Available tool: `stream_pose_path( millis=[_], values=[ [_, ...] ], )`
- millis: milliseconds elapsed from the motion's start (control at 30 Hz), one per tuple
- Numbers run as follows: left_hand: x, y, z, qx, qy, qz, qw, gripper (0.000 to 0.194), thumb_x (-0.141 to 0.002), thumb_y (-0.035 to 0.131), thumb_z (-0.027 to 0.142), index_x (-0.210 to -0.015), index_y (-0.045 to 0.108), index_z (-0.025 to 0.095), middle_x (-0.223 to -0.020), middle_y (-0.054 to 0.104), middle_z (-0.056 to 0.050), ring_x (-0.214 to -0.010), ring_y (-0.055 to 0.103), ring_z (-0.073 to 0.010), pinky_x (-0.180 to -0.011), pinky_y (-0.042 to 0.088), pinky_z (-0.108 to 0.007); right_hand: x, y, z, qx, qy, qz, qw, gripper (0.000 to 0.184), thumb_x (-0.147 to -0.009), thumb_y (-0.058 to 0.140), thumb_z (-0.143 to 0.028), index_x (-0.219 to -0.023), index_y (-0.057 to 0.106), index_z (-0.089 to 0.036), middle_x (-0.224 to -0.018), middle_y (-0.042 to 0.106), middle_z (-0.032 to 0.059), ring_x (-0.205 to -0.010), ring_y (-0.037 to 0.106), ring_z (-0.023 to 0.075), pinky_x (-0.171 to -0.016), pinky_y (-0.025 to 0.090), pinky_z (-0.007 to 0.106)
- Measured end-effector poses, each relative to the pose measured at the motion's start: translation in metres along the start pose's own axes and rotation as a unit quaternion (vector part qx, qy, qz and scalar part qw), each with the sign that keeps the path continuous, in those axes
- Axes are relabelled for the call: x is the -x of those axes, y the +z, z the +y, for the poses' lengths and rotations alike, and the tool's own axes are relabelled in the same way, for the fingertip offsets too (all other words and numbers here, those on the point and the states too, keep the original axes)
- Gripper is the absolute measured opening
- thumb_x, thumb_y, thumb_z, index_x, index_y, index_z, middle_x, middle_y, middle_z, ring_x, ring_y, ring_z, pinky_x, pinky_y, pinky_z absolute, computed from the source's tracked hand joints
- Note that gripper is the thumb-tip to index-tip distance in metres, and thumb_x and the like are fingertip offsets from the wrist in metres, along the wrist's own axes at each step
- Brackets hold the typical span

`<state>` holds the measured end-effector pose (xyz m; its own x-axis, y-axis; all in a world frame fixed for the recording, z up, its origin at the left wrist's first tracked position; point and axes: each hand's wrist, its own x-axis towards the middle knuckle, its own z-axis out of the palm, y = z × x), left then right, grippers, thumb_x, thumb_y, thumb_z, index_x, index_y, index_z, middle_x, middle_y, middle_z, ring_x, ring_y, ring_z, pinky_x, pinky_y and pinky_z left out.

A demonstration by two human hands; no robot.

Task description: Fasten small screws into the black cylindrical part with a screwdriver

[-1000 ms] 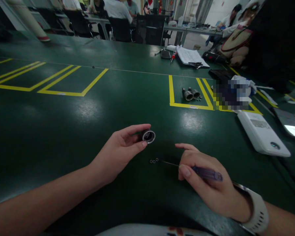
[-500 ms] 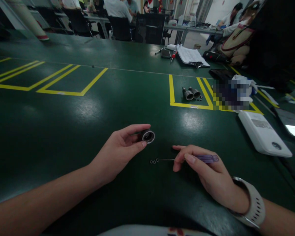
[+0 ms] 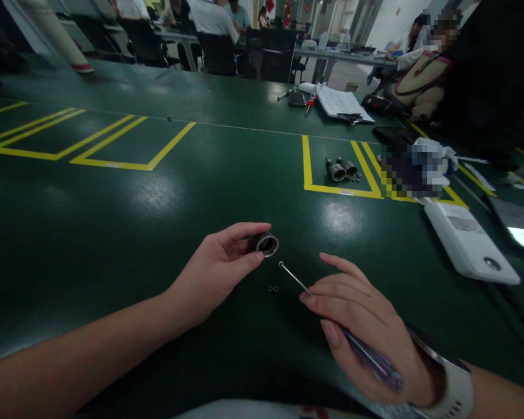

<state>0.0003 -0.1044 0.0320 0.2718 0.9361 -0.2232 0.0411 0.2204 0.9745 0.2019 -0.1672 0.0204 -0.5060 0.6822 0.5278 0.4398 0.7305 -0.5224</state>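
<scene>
Left hand [image 3: 213, 265] pinches a hollow metal cup [image 3: 267, 245] between thumb and fingers above the green tabletop [image 3: 227, 192]; right hand [image 3: 362, 326] grips a purple-handled screwdriver [image 3: 372, 358], forefinger lifted away.

The cup's open rim faces the camera, but its far wall is covered by the fingers and its dark interior is hard to read. A tiny ring, seemingly a nut [image 3: 281, 264], sits at the screwdriver's tip, just beside the cup and apart from it; how it is held there cannot be made out. Two small nuts [image 3: 275, 288] lie side by side below, too small to show threads. The right hand hides part of the screwdriver, and the pale watch strap [image 3: 457, 387] is cut off by the bottom edge.
</scene>
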Motion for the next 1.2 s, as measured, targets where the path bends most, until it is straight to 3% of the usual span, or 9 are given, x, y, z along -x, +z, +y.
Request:
stream_pose_path(
  millis=[300, 500, 833, 1200],
  values=[
    [0.002, 0.005, -0.003, 0.007, 0.002, -0.016, 1.0, 0.036, -0.068, 0.063, 0.013, -0.104, 0.061, 0.017, -0.101, 0.067, -0.005, -0.095, 0.062, -0.0192, -0.087, 0.048, -0.032, -0.009, 0.005, -0.003, 0.04, -0.01, -0.004, 0.999, 0.031, -0.076, 0.052, -0.007, -0.107, 0.054, -0.011, -0.094, 0.066, 0.0082, -0.091, 0.06, 0.0181, -0.099, 0.039, 0.046],
    [0.003, 0.01, -0.004, 0.019, 0.017, 0.011, 1.0, 0.031, -0.068, 0.063, 0.015, -0.098, 0.062, 0.017, -0.102, 0.066, -0.005, -0.094, 0.062, -0.0193, -0.085, 0.049, -0.033, -0.012, 0.008, -0.007, 0.06, 0.002, -0.035, 0.998, 0.027, -0.079, 0.049, -0.009, -0.105, 0.056, -0.013, -0.095, 0.066, 0.0084, -0.092, 0.06, 0.0193, -0.099, 0.038, 0.048],
    [0.002, 0.018, -0.001, 0.009, 0.043, 0.064, 0.997, 0.014, -0.065, 0.062, 0.013, -0.078, 0.064, 0.016, -0.097, 0.067, -0.004, -0.09, 0.063, -0.0199, -0.085, 0.049, -0.036, -0.015, 0.009, -0.011, 0.077, -0.017, -0.03, 0.996, 0.025, -0.078, 0.049, -0.009, -0.101, 0.058, -0.012, -0.09, 0.067, 0.0091, -0.088, 0.06, 0.0196, -0.097, 0.04, 0.047],
    [0.0, 0.019, -0.003, 0.026, 0.038, 0.063, 0.997, 0.015, -0.064, 0.063, 0.014, -0.079, 0.065, 0.015, -0.097, 0.067, -0.005, -0.092, 0.062, -0.0214, -0.085, 0.05, -0.038, -0.016, 0.011, -0.012, 0.076, -0.001, -0.03, 0.997, 0.023, -0.08, 0.047, -0.011, -0.101, 0.058, -0.014, -0.09, 0.067, 0.0093, -0.087, 0.061, 0.0206, -0.096, 0.041, 0.049]
  ],
)
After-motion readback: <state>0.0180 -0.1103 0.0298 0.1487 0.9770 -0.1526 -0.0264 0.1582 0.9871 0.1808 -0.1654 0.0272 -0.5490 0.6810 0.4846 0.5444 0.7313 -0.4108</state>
